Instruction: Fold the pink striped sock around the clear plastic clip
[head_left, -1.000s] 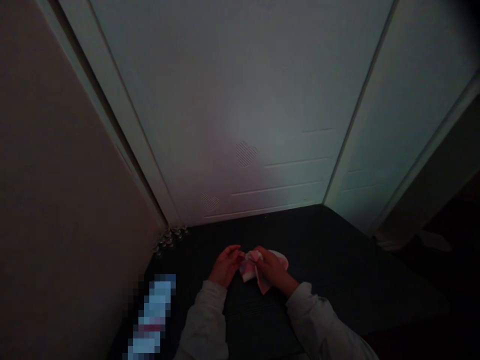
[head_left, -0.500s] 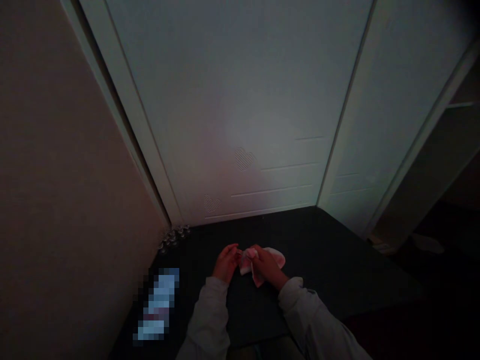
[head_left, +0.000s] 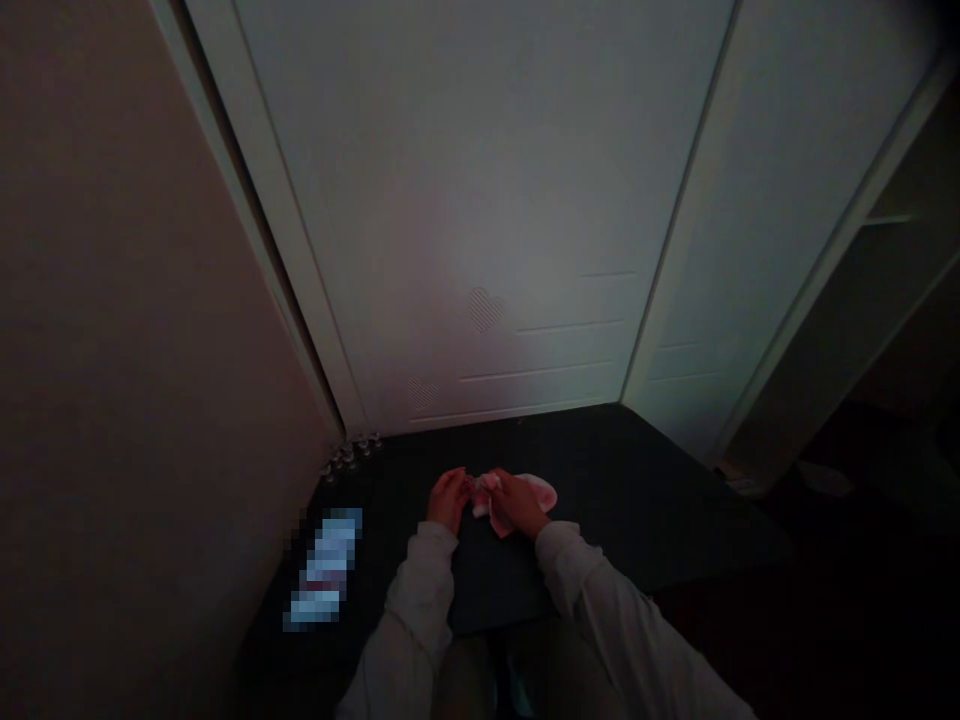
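Over the dark table, my right hand (head_left: 517,498) is closed on a small pink and white sock (head_left: 540,492). Its rounded end sticks out to the right of the hand, and another pink flap hangs below the fingers. My left hand (head_left: 448,497) is just to the left, fingers pinched together close to the sock's bunched left edge. Something small is at those fingertips, but dimness and the fingers hide what it is. Both forearms wear light long sleeves.
A lit, pixelated screen (head_left: 326,570) lies on the dark table (head_left: 622,510) at the left. Several small shiny objects (head_left: 349,453) stand at its back left corner. White panels with heart patterns (head_left: 485,310) rise behind, and a wall (head_left: 135,380) borders the left.
The camera view has shifted slightly, so the table and hands appear a little higher. Both hands stay at the sock, with little visible change in their hold.
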